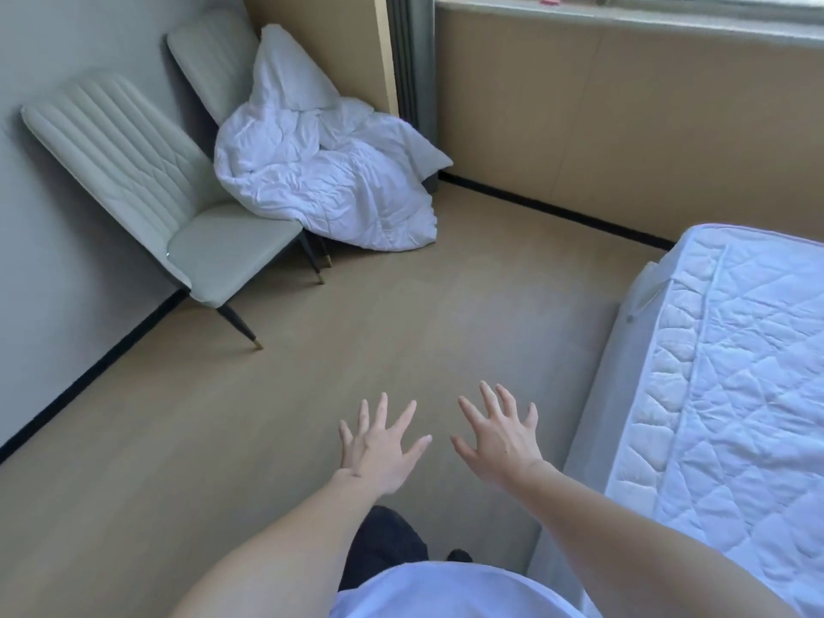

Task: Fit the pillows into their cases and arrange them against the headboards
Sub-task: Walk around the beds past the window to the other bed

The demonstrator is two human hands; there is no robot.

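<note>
My left hand (379, 443) and my right hand (499, 434) are stretched out in front of me over the bare floor, fingers spread, holding nothing. A white pillow (290, 78) leans upright on the far chair in the corner, on top of a crumpled white quilt (330, 180) that spills off the seat toward the floor. A bed with a bare quilted mattress (735, 372) runs along my right side. No pillowcase and no headboard show in this view.
Two pale upholstered chairs stand by the left wall: the near chair (147, 180) with nothing on its seat, the far chair (209, 60) under the bedding. A grey curtain (412, 55) hangs in the corner. A window sill (624, 11) tops the tan wall.
</note>
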